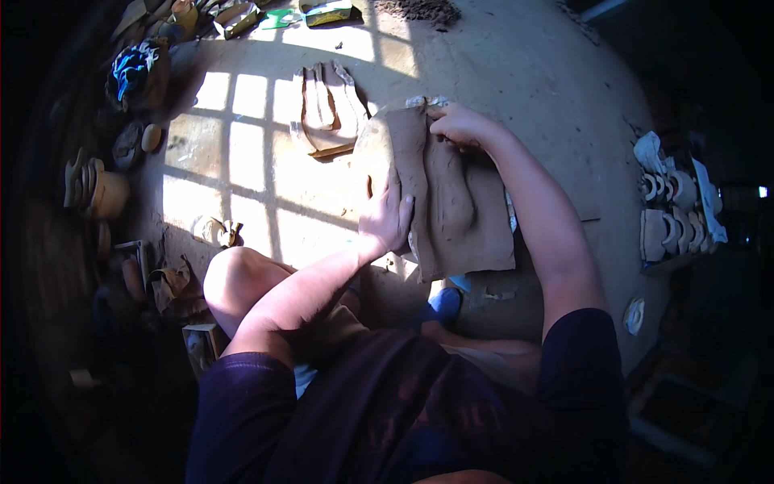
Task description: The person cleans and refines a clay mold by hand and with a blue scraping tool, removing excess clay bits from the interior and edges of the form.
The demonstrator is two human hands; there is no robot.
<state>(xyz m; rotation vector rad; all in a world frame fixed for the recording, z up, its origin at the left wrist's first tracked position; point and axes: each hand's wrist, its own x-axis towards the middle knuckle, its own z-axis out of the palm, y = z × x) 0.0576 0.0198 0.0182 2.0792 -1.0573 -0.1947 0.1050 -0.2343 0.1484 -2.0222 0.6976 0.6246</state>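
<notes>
A brown clay slab (492, 230) lies in front of me, draped over raised ridges and a rounded bulge. Whitish edges peek out at its far end and sides; what lies beneath is mostly hidden. My left hand (385, 216) rests flat along the slab's left side, fingers stretched out and partly in bright sunlight. At the far end, my right hand (463, 127) has its fingers curled against the clay, pressing at the top edge. Beyond the left hand, a hollow clay mould (343, 133) with a ridged middle sits on the floor.
Sunlight through a barred window patterns the floor (218, 145). Curved clay pieces (677, 230) are stacked at the right. On the left stand a bucket-like container with blue cloth (133, 73) and a clay pot (107, 194). Crumbled soil (423, 10) and boxes (326, 11) lie far off.
</notes>
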